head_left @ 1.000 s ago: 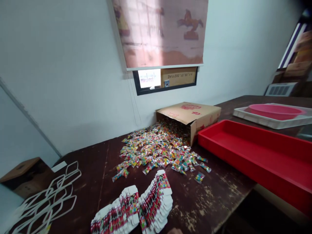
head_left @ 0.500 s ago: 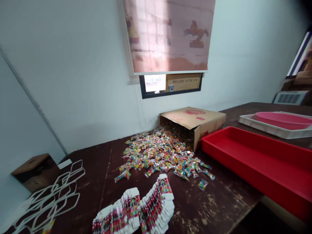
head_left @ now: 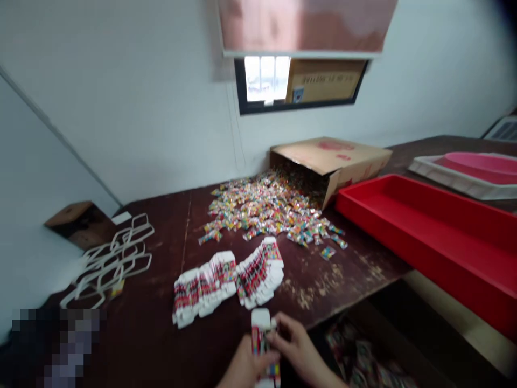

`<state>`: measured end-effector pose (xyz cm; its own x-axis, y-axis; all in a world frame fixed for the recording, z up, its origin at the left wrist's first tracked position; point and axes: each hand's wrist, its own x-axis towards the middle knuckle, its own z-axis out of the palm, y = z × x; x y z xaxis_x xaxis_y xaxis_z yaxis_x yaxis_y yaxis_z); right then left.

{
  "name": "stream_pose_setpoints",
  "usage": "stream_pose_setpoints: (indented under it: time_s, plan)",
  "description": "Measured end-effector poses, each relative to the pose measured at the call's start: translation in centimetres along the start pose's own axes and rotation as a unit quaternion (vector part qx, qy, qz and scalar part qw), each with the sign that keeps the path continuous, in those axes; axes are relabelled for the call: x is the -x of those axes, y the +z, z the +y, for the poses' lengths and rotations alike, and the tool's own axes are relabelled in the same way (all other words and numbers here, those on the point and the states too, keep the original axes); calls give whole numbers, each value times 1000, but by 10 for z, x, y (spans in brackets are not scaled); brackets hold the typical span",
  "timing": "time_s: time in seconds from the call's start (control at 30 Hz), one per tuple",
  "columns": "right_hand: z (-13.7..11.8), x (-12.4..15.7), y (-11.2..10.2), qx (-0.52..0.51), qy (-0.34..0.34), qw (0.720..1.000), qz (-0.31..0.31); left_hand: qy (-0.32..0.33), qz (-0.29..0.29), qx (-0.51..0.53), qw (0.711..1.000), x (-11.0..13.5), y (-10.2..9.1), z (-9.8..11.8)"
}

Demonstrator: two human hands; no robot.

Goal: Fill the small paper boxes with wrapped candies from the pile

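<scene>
— Dark, scuffed wooden desk (head_left: pixel 161 253) against a plain white wall (head_left: pixel 121 108), was it?

— Yes. At its back edge, under a small black-framed window (head_left: pixel 299 81), a brown cardboard box (head_left: pixel 331 156) lay on its side. A heap of small colourful plastic sachets (head_left: pixel 270 207) spread from its open mouth toward the middle.

— And the hands?

— Both were at the near edge. The left hand (head_left: pixel 242 369) and the right hand (head_left: pixel 299 353) were closed together on one small white-and-red printed card carton (head_left: pixel 262 328), held upright between them.

— What lay closest to them?

— Two fanned rows of flat printed cartons (head_left: pixel 226 277), just beyond the hands, touching each other.

— Elsewhere?

— A long red plastic tray (head_left: pixel 404 253) ran along the right edge, just beside the box. Behind it sat a white plastic tray (head_left: pixel 456 183) holding a round pink basin (head_left: pixel 480 164). Toward the left edge lay loose white card frames (head_left: pixel 113 258), with a small brown box (head_left: pixel 76 221) near the far left corner.
</scene>
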<state>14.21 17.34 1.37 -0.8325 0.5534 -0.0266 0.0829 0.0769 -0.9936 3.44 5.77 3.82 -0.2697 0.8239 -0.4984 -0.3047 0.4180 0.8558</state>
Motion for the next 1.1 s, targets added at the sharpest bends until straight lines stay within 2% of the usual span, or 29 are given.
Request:
stream_pose_setpoints:
  time_s: [0.1, 0.17, 0.23, 0.33, 0.4, 0.47, 0.6, 0.7, 0.83, 0.9, 1.0, 1.1]
  plan:
    - [-6, 2, -2, -65, 33, 997, 34, 131, 76, -3, 988, -3, 0, -2]
    - [-10, 6, -6, -103, 68, 992, 18, 157, 85, 1, 984, 1, 0, 0]
    - [-11, 12, -9, -177, 119, 977, -8, 164, 84, -17, 983, 9, 1, 2]
    - [-10, 21, -13, -303, 208, 927, -76, 173, 60, -81, 980, 21, 3, 2]
    - [-9, 25, -17, -342, 245, 900, -114, 169, 44, -114, 978, 26, 3, 0]
    - [-9, 27, -23, -346, 257, 893, -129, 156, 36, -116, 980, 27, 4, -1]
    - [-8, 31, -28, -332, 251, 901, -122, 137, 20, -87, 987, 26, 3, -3]
    - [-8, 34, -25, -302, 223, 921, -100, 135, 13, -89, 987, 27, 1, -4]
    - [-16, 36, -23, -190, 167, 962, -102, 134, 55, -133, 981, 30, -1, -4]
    - [-20, 33, -23, -107, 132, 980, -108, 121, 61, -115, 984, 30, 1, -5]
    - [-19, 26, -25, -3, 89, 990, -109, 59, 26, 31, 997, 24, 5, -10]
    - [-19, 17, -23, 36, 94, 986, -132, -35, -12, 203, 978, 14, 7, -15]
